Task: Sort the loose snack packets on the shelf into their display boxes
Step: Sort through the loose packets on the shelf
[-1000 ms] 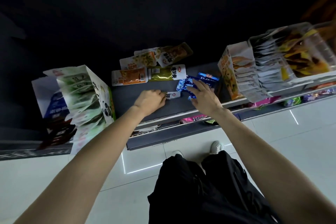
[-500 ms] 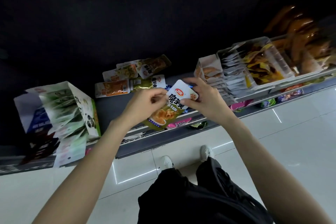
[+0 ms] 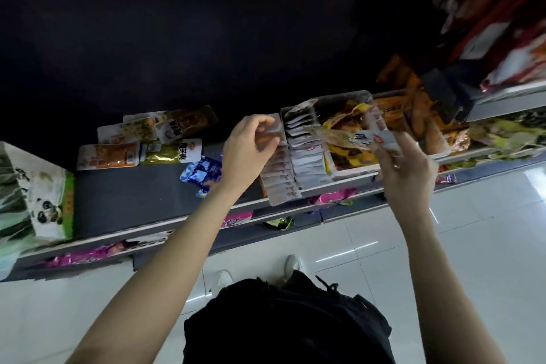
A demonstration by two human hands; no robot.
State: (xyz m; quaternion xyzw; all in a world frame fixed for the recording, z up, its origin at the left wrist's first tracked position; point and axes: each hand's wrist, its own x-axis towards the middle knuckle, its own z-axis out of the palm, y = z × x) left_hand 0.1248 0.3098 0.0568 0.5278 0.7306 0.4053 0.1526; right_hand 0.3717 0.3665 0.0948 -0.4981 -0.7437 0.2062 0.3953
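Note:
My right hand [image 3: 406, 168] holds a long yellow-and-white snack packet [image 3: 351, 138] level above the clear display box [image 3: 351, 97] of yellow packets. My left hand [image 3: 248, 151] pinches the white packets at the back of the cardboard display box [image 3: 280, 183]. Loose packets lie on the grey shelf [image 3: 124, 195]: an orange one [image 3: 107, 156], a green-and-white one [image 3: 171, 152], a blue one [image 3: 202, 173], and a few paler ones [image 3: 141, 130] behind them.
A panda-print display box [image 3: 44, 198] of green packets stands at the shelf's left end. Pink and green packets [image 3: 236, 220] lie on the lower shelf. Brown and red packs [image 3: 419, 115] fill the right side. White floor tiles and my shoes are below.
Both hands lifted a yellow packet off the shelf and moved right. The right hand now holds it alone over the clear box; the left hand went to the cardboard box. The view swung right.

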